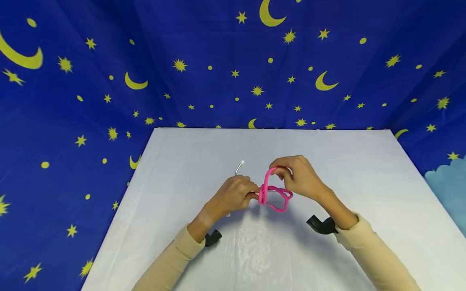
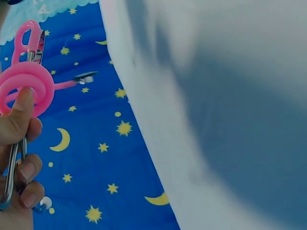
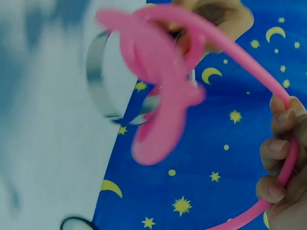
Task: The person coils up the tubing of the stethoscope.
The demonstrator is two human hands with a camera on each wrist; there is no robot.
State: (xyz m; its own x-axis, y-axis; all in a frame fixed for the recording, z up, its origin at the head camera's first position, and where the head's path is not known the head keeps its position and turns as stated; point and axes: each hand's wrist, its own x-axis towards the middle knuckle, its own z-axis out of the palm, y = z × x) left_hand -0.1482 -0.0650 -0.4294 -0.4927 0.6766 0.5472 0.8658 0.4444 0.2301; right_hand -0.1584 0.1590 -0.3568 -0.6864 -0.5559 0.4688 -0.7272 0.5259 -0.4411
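A stethoscope with pink tubing (image 1: 262, 195) is held up over the white table, its tube wound in coils around the middle. My left hand (image 1: 234, 193) grips its metal ear tubes (image 2: 10, 176), with the thumb pressed on the pink coil (image 2: 42, 81). One white ear tip (image 1: 242, 162) sticks out beyond that hand; another white tip (image 2: 46, 202) shows below the fingers in the left wrist view. My right hand (image 1: 300, 177) pinches a raised length of the tube above the coil. In the right wrist view, a curved metal strip (image 3: 95, 74) shows beside the blurred pink loops.
The white-covered table (image 1: 204, 149) spreads beneath both hands. A blue cloth (image 1: 218, 48) with yellow moons and stars hangs behind it and along the sides. Black straps (image 1: 322, 224) sit at both wrists, below beige sleeves (image 1: 375, 250).
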